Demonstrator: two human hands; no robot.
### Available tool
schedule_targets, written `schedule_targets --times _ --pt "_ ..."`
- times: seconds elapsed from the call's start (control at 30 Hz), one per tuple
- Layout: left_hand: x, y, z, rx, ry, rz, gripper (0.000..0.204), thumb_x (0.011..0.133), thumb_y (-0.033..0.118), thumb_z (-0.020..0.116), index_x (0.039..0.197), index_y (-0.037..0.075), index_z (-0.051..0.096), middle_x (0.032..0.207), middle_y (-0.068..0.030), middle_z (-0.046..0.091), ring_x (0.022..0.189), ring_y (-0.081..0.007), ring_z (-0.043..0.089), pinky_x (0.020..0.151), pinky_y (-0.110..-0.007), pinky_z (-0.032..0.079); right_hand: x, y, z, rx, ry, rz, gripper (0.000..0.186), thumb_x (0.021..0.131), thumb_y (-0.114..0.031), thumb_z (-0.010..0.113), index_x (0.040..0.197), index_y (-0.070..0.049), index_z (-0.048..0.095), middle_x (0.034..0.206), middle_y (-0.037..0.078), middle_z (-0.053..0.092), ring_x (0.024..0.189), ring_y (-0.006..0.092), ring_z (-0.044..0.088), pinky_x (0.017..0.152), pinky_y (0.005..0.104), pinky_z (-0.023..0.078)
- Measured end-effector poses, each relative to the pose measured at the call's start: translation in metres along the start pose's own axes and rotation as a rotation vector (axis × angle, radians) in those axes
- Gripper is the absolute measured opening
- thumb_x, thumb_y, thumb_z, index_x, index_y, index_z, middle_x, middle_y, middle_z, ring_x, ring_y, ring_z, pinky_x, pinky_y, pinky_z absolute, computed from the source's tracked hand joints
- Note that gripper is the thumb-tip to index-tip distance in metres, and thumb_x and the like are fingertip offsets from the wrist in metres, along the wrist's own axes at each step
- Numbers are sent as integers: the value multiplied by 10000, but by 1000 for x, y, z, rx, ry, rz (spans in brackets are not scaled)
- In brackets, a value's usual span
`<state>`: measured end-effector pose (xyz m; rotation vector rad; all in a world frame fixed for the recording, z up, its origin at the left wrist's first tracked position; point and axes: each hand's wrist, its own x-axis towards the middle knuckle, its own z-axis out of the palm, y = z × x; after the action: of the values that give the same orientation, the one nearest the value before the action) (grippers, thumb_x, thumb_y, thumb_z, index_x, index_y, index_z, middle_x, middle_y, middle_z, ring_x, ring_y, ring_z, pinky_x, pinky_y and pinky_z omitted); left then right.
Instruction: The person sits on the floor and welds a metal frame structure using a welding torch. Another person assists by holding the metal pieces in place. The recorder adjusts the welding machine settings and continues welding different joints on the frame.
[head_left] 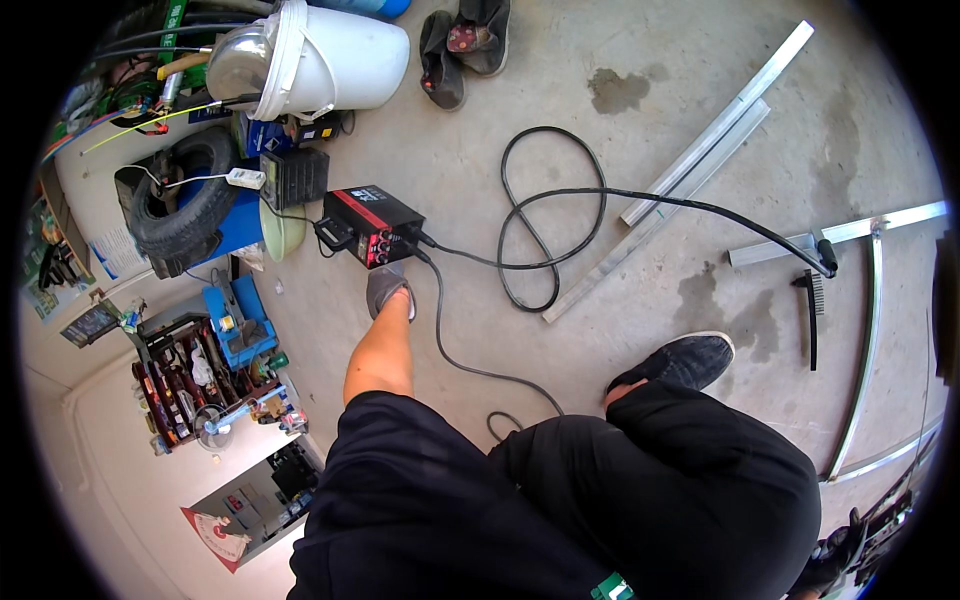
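— How far do we seem to be?

— Early, we judge. The black and red welding machine point(372, 222) sits on the concrete just beside our left foot point(388, 290), and its thick black cable point(640, 195) loops over the floor and runs out to the right. The cable's handle end point(826, 258) lies on the ground by the flat metal bar point(850, 232); nobody holds it.

— So the machine is set out and cabled. What about the metal?

— Two long pale strips point(715, 125) lie loose side by side, well apart from the bar. A thin curved strip point(868, 340) meets the bar at its upper end, but we cannot tell whether they are joined or only touching. A wire brush point(812, 300) rests on the floor near the handle end.

— And our hands?

— Only the right hand point(835, 558) shows, at the lower right rim, dark as if gloved. It is next to a dark object point(885, 525) there, yet the fisheye edge squeezes both so much that we cannot tell how far the fingers are closed or whether they grip it. The left hand is out of sight behind our black clothing.

— What is left, then?

— By our reading, nearly everything on the metal: the strips lie untouched, and the handle end and brush are down.
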<state>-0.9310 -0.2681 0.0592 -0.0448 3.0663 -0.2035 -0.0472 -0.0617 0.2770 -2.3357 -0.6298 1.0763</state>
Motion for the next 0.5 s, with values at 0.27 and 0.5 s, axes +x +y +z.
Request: schedule_targets --times 0.27,0.5 --pt "-219 84 -71 407 -236 997 397 964 456 653 877 83 759 957 -212 755 930 -433 731 783 -562 547 -12 42 -27 204 95 -61 277 1004 -238 614 1178 -34 685 732 4 541 559 102 518 472 245 433" --pt "-438 290 -132 -86 -446 2171 304 846 359 835 965 101 728 738 -84 633 677 -312 628 658 -475 479 -79 135 -73 736 515 285 394 1020 -423 625 1071 -49 737 605 -5 441 448 141 422 429 338 410"
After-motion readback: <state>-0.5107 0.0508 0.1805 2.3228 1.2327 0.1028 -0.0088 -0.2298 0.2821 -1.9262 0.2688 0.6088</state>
